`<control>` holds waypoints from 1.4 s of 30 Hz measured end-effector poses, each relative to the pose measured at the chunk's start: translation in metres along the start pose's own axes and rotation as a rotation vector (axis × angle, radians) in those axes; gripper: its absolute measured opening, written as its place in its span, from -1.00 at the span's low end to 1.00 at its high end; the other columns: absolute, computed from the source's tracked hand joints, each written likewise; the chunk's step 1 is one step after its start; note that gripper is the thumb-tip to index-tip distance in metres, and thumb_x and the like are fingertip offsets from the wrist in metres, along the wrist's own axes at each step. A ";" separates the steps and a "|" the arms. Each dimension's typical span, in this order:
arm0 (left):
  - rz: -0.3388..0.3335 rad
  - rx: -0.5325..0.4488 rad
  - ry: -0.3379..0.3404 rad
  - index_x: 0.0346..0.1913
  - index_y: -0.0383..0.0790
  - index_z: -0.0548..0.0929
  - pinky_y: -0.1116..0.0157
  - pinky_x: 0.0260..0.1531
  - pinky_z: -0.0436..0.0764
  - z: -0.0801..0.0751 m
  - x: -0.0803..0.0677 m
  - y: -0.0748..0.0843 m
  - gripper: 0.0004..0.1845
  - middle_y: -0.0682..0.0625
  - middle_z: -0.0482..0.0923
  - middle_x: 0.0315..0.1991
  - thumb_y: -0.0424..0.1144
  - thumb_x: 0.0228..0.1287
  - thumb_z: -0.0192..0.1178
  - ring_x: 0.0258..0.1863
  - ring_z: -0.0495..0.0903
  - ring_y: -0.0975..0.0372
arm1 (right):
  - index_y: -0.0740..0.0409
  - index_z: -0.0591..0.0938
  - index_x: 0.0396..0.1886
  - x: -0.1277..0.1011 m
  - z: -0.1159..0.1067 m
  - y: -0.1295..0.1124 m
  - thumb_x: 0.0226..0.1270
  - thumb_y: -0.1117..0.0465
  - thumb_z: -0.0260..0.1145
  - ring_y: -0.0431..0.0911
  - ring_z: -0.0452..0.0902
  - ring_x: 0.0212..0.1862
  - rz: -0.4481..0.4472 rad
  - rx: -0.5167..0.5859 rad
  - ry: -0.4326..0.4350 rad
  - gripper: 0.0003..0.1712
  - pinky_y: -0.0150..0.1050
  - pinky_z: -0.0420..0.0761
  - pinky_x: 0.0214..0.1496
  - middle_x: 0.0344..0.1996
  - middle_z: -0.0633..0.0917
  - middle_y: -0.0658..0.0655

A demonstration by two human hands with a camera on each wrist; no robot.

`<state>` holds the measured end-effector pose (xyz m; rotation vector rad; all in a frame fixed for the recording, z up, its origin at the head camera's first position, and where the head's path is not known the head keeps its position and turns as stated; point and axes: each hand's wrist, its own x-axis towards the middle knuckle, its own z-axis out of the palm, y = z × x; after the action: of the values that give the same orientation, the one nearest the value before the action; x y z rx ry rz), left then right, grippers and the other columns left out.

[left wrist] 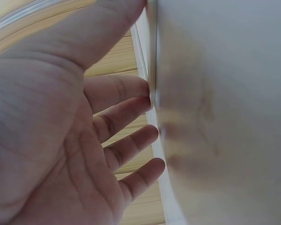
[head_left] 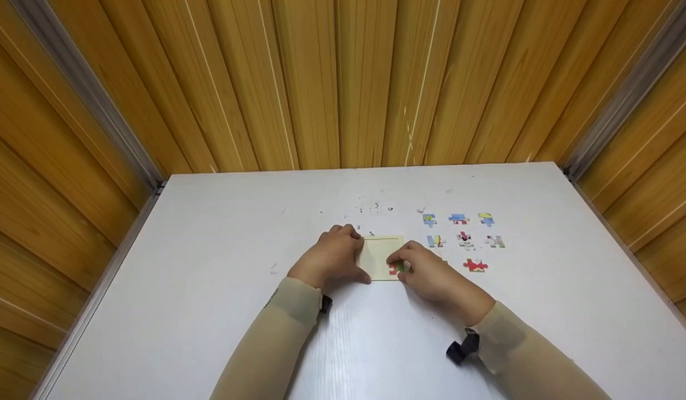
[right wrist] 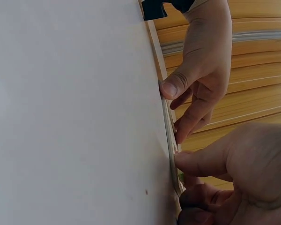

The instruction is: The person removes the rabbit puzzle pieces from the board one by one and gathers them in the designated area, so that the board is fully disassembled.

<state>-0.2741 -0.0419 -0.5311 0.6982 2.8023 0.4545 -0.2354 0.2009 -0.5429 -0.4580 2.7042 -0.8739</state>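
Observation:
A small cream puzzle tray (head_left: 379,255) lies flat on the white table. My left hand (head_left: 334,255) holds its left side, thumb at the near corner and index finger at the far one; in the left wrist view, that hand's other fingers (left wrist: 136,140) are spread beyond the tray's edge. At the tray's near right corner my right hand (head_left: 431,272) pinches a red and green puzzle piece (head_left: 395,268) between thumb and fingers. The right wrist view shows the tray (right wrist: 171,136) edge-on, with the right thumb (right wrist: 189,162) close over its rim and the piece mostly hidden.
Several loose puzzle pieces lie in spaced rows right of the tray, among them a red one (head_left: 475,265) and a blue and yellow one (head_left: 486,219). One more is partly hidden behind the right hand. Dark specks mark the white table (head_left: 237,222). Wood-look panels (head_left: 359,83) enclose it.

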 end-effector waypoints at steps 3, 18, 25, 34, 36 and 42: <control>0.001 0.005 -0.007 0.30 -0.20 0.82 -0.02 0.59 0.53 0.000 0.000 -0.001 -0.24 -0.07 0.62 0.43 0.14 0.13 0.77 0.50 0.53 -0.02 | 0.02 0.77 0.22 0.000 0.000 -0.001 0.57 0.36 0.41 0.02 0.60 0.18 0.015 0.020 -0.001 -0.67 0.13 0.62 0.40 0.22 0.65 0.13; -0.035 -0.020 -0.016 0.41 -0.15 0.78 -0.01 0.59 0.53 0.002 0.002 -0.002 -0.16 -0.03 0.60 0.48 0.15 0.12 0.77 0.53 0.50 0.00 | 0.02 0.80 0.24 0.002 -0.004 0.003 0.52 0.41 0.42 -0.05 0.57 0.00 -0.002 0.114 0.011 -0.60 -0.09 0.57 0.14 0.02 0.74 0.10; -0.009 0.007 -0.013 0.35 -0.16 0.80 0.00 0.58 0.54 0.002 0.003 -0.003 -0.22 -0.05 0.61 0.46 0.17 0.14 0.76 0.52 0.51 0.00 | 0.18 0.76 0.33 0.002 -0.013 0.004 0.51 0.42 0.39 -0.11 0.56 -0.25 0.029 0.371 0.003 -0.56 -0.35 0.57 -0.29 -0.01 0.76 0.20; 0.002 0.031 -0.015 0.34 -0.15 0.79 0.00 0.61 0.50 -0.002 0.003 -0.001 -0.22 -0.05 0.59 0.46 0.21 0.15 0.75 0.53 0.50 0.00 | 0.33 0.75 0.33 -0.006 -0.037 0.005 0.55 0.38 0.33 -0.12 0.62 -0.21 0.029 0.478 0.043 -0.58 -0.34 0.66 -0.18 -0.04 0.80 0.18; -0.002 0.031 -0.014 0.33 -0.16 0.80 0.01 0.62 0.50 -0.002 0.003 -0.001 -0.22 -0.05 0.60 0.45 0.20 0.15 0.75 0.52 0.51 0.01 | 0.31 0.74 0.36 -0.009 -0.043 0.006 0.58 0.36 0.35 -0.10 0.64 -0.20 0.032 0.480 0.048 -0.58 -0.34 0.65 -0.20 -0.05 0.81 0.17; -0.008 0.013 -0.010 0.35 -0.17 0.79 0.02 0.62 0.48 0.001 0.002 -0.003 -0.19 -0.05 0.61 0.45 0.18 0.12 0.77 0.51 0.51 0.02 | 0.31 0.66 0.42 -0.022 -0.061 0.012 0.60 0.36 0.38 -0.05 0.64 -0.14 0.035 0.496 0.051 -0.54 -0.33 0.68 -0.21 -0.06 0.68 0.18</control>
<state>-0.2767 -0.0432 -0.5338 0.6900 2.7998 0.4302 -0.2382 0.2496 -0.4991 -0.2794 2.4006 -1.5017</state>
